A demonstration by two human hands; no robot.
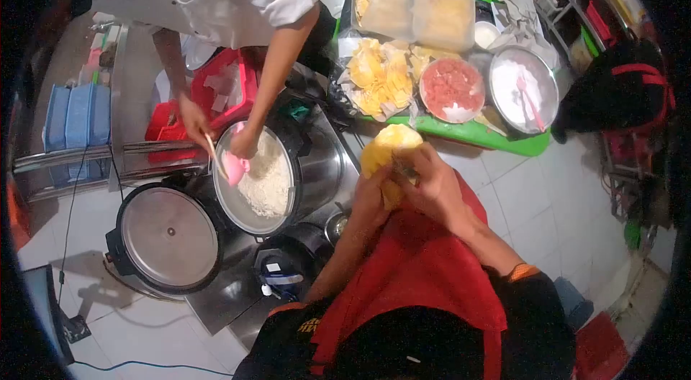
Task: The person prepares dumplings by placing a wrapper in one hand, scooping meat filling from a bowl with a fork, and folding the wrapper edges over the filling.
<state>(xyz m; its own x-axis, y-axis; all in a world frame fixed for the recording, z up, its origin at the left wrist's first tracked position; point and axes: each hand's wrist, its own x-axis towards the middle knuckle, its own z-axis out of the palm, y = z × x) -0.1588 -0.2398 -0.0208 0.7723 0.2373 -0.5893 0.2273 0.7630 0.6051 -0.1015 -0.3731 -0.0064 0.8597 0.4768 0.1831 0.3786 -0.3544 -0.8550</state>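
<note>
In front of my red apron, a soft yellow piece (392, 146), rounded like a thin dough wrapper, is held up between my two hands. My left hand (370, 196) grips it from below on the left side. The fingers of my right hand (430, 182) are bent against its right edge, and whatever small thing may lie under them is hidden. Just beyond, on a green table (497, 139), stands a bowl of pink minced filling (452, 86). To its left, folded yellow pieces (378, 74) lie on paper.
A metal bowl of white paste (520, 85) with a pink spatula stands at the table's right. Plastic tubs (444, 13) sit behind. At left, a co-worker's hands (245, 141) hold a pink scoop over an open rice cooker (291, 186). Its lid (169, 236) is nearer me.
</note>
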